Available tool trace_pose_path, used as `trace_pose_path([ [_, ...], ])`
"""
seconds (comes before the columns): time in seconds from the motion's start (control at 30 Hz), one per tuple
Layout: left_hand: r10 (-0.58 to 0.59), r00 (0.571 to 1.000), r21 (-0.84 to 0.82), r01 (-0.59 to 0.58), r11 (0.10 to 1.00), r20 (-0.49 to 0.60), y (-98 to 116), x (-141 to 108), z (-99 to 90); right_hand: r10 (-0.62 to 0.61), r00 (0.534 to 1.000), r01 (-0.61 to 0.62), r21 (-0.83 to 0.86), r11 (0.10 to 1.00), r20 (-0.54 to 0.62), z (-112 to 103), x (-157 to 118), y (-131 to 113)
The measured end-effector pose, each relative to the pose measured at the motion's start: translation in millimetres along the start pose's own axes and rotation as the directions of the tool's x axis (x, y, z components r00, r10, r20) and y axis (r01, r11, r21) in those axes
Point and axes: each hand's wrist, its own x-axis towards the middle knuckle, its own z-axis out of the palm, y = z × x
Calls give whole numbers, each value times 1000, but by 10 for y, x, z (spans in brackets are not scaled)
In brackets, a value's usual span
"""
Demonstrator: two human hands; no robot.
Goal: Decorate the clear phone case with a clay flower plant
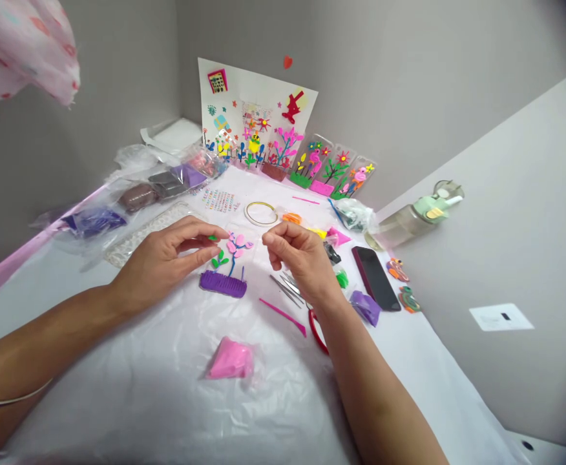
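Note:
A clay flower picture lies between my hands, with pink petals (238, 244) on a blue stem, green leaves (220, 259) and a ridged purple base (223, 284). My left hand (176, 255) hovers at its left edge, thumb and fingers apart, nothing seen between them. To the right of the flower, my right hand (295, 255) has its thumb pressed to the curled fingers; whatever it pinches, if anything, is too small to make out. Below my right hand are tweezers (287, 290), a pink tool (283, 316) and red-handled scissors (318, 332). Pink clay in a wrapper (232, 358) sits nearer me.
Bagged clay (140, 196) lies at the left. A bangle (261, 213) is beyond my hands. On the right are purple clay (366, 308), a phone (376, 278) and a bottle (404, 225). A decorated white sheet (258, 84) leans at the back.

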Motion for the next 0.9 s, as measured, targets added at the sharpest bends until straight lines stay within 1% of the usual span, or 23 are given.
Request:
trace_pose_path([
  [0.13, -23, 1000, 10, 23, 1000, -15, 21, 6, -2, 39, 998, -39, 12, 999, 39, -18, 20, 20],
  [0.23, 3, 999, 5, -2, 1000, -41, 0, 11, 2, 83, 995, -83, -10, 996, 47, -22, 27, 52],
  [0.33, 28, 998, 2, -28, 1000, -61, -30, 12, 3, 123, 991, -115, -123, 986, 55, -31, 26, 96],
  [0.4, 26, 998, 4, -26, 1000, -56, -41, 12, 0, 126, 990, -112, -201, 973, 60, -46, 29, 128],
  [0.47, 26, 998, 7, -26, 1000, -48, -45, 13, -3, 114, 990, -93, -227, 969, 80, -63, 38, 159],
  [0.6, 36, 999, -2, -36, 999, -30, -50, 17, -2, 89, 990, -70, -171, 983, 109, -77, 50, 186],
  [0.7, 66, 998, -4, -66, 998, -7, -46, 4, 16, 104, 987, -85, -145, 986, 123, -42, 31, 169],
  [0.77, 116, 993, 19, -116, 993, 10, -38, -20, 42, 120, 983, -107, -102, 989, 138, 5, 9, 155],
  [0.9, 263, 965, 86, -263, 961, 7, -29, -84, 113, 153, 968, -177, 110, 978, 196, 123, -30, 162],
])
